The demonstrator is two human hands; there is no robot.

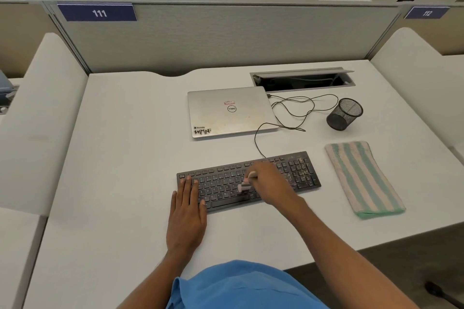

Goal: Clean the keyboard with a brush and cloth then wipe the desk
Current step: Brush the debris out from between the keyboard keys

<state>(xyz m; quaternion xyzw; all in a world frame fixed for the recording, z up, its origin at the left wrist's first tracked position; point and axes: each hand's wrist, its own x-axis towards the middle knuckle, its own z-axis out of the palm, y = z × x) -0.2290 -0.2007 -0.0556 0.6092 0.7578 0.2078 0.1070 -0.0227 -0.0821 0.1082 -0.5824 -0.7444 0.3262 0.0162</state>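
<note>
Keyboard [296, 173] one, on desk [125, 158]; brush [244, 186] one, cloth [361, 178] one (striped, folded, right of keyboard). Left hand [187, 218] lay flat, fingers straight, on keyboard's left end. Right hand [270, 183] gripped brush, bristles on keys.

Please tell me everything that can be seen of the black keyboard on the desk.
The keyboard is black, full-size and seemingly plastic, with a number pad at its right end. It lies flat on the white desk, slightly turned, in front of the person. Pale specks of dirt dot the number pad. A thin black cable leaves its far edge. The left hand rests flat on its left end, fingers straight. The right hand holds a small pale brush on the middle keys.
</note>
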